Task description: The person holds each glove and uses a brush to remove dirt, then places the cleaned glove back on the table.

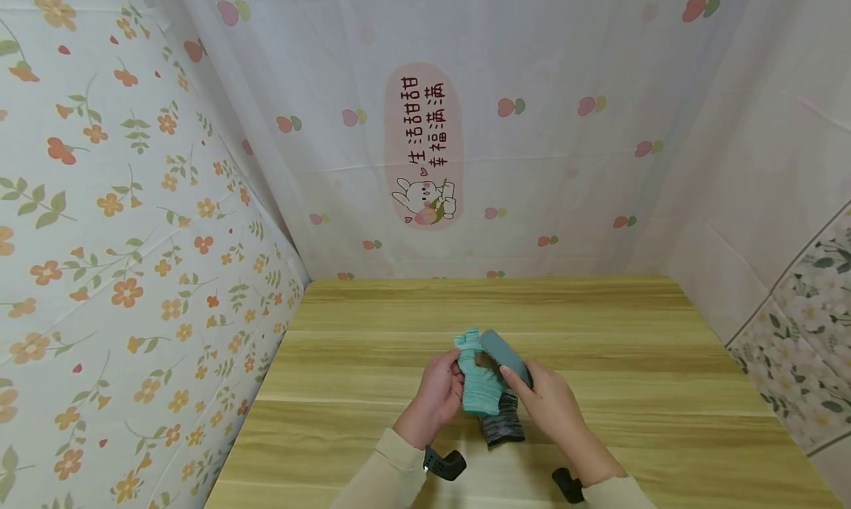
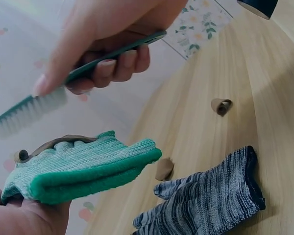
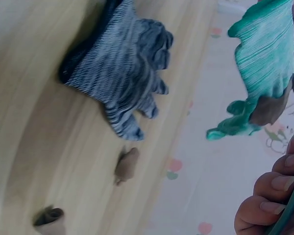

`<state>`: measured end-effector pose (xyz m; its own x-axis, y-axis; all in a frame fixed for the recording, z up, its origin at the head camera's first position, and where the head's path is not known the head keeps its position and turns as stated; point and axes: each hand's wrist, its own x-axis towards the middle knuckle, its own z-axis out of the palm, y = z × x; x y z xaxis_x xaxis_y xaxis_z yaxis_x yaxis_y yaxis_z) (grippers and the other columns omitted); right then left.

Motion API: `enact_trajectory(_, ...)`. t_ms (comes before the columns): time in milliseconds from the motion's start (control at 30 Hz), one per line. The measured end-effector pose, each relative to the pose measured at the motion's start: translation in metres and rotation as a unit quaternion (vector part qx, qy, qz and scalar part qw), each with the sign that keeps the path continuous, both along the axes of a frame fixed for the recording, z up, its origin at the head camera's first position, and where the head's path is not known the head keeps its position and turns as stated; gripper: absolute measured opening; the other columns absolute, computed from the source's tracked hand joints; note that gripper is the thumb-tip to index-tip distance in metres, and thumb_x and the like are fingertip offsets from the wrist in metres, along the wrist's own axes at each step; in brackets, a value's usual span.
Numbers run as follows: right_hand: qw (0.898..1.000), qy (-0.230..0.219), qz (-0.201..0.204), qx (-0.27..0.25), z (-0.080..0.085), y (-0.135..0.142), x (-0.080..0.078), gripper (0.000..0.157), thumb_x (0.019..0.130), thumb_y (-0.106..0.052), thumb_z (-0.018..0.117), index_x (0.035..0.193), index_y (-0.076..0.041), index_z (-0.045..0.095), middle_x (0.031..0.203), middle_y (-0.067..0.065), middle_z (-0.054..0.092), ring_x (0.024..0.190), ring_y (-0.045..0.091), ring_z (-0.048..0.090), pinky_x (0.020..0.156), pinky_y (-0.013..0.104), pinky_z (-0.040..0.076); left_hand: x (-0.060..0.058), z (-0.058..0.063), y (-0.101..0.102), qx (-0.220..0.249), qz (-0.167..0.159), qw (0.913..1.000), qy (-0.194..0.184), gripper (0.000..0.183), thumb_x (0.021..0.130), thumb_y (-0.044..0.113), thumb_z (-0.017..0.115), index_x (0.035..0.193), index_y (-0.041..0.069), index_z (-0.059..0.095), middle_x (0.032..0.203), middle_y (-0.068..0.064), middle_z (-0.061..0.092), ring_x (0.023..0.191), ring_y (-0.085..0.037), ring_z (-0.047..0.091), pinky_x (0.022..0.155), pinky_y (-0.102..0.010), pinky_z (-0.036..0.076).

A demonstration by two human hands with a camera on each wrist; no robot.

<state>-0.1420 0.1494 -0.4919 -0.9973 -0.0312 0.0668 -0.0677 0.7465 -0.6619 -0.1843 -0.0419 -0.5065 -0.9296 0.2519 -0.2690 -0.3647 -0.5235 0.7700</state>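
My left hand (image 1: 440, 391) holds a green knit glove (image 1: 482, 397) up over the table, its fingers at the glove's left edge and under it. Across the top of this glove lies a brown, curled piece like a dry leaf (image 2: 63, 141). The right hand (image 1: 553, 404) grips a teal-handled brush (image 1: 507, 355), thumb along its back. Its white bristles (image 2: 32, 115) face down, above the green glove with a gap between them in the left wrist view. Below, a grey-and-black striped knit glove (image 3: 115, 63) rests on the table.
Two small brown curled pieces lie on the wooden table (image 1: 372, 309): one rolled piece (image 2: 221, 106) and one flatter piece (image 2: 164, 169) by the striped glove's fingers. Patterned cloth (image 1: 532, 162) hangs behind the table, and a floral cloth (image 1: 153, 272) on the left.
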Motion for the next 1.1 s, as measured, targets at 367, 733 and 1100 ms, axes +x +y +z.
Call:
enact_trajectory(367, 0.999, 0.026, 0.019, 0.019, 0.013, -0.021, -0.004, 0.060, 0.101, -0.056, 0.052, 0.121, -0.001, 0.064, 0.111, 0.017, 0.070, 0.097, 0.029, 0.068, 0.077, 0.045, 0.056, 0.003, 0.001, 0.003, -0.005, -0.036, 0.9991, 0.023, 0.030, 0.110, 0.019, 0.036, 0.091, 0.008, 0.056, 0.071, 0.007, 0.062, 0.077, -0.003, 0.065, 0.075, -0.023, 0.056)
enact_trajectory(733, 0.998, 0.033, 0.034, 0.036, 0.007, -0.029, -0.006, 0.055, 0.101, -0.057, 0.052, 0.115, -0.006, 0.066, 0.109, 0.014, 0.070, 0.097, 0.027, 0.067, 0.079, 0.045, 0.054, 0.006, 0.002, 0.011, -0.008, -0.024, 0.9996, 0.008, 0.030, 0.108, 0.016, 0.038, 0.085, 0.011, 0.058, 0.061, 0.009, 0.050, 0.069, -0.001, 0.059, 0.074, -0.020, 0.053)
enact_trajectory(1100, 0.999, 0.016, 0.028, 0.044, -0.002, -0.023, -0.003, 0.049, 0.100, -0.058, 0.053, 0.107, -0.012, 0.065, 0.099, 0.005, 0.068, 0.083, 0.017, 0.061, 0.069, 0.037, 0.049, 0.005, 0.000, 0.009, -0.019, -0.029, 0.9994, -0.001, 0.032, 0.108, 0.016, 0.037, 0.082, 0.012, 0.056, 0.058, 0.011, 0.044, 0.065, -0.001, 0.059, 0.069, -0.021, 0.054)
